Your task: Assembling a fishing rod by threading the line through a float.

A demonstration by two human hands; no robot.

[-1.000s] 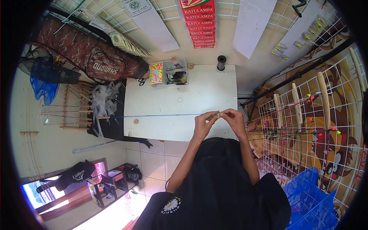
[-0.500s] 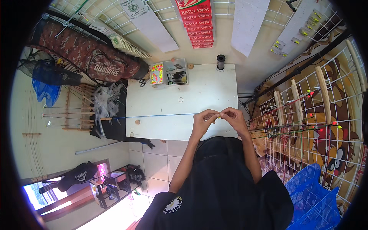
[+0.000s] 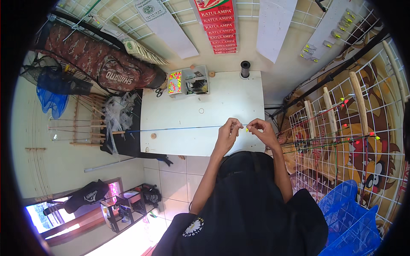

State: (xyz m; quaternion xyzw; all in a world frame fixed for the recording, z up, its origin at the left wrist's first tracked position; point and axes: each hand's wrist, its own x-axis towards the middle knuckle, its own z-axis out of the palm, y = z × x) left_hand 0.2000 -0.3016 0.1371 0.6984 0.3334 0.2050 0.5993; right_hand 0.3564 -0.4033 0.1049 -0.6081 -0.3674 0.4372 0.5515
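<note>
A thin blue line (image 3: 179, 128) stretches across the white table from the wooden rack on the left to my hands. My left hand (image 3: 229, 134) is closed in a pinch on its right end, over the near right part of the table. Beside it, my right hand (image 3: 264, 133) pinches with thumb and forefinger. At those fingertips shows a small yellow bead-like piece (image 3: 247, 129), partly covered by the fingers. A narrow gap separates the two hands, and a short bit of line seems to cross it.
On the table's far side stand a box of bright coloured beads (image 3: 174, 82), scissors (image 3: 159, 92) and a dark spool (image 3: 244, 69). A wooden disc (image 3: 153, 136) lies near left. A wire grid (image 3: 337, 136) with rods rises on the right, above a blue net basket (image 3: 348, 222).
My hands, earlier touching at the fingertips, have drawn slightly apart. The yellow piece now shows more clearly, at the right hand's fingertips.
</note>
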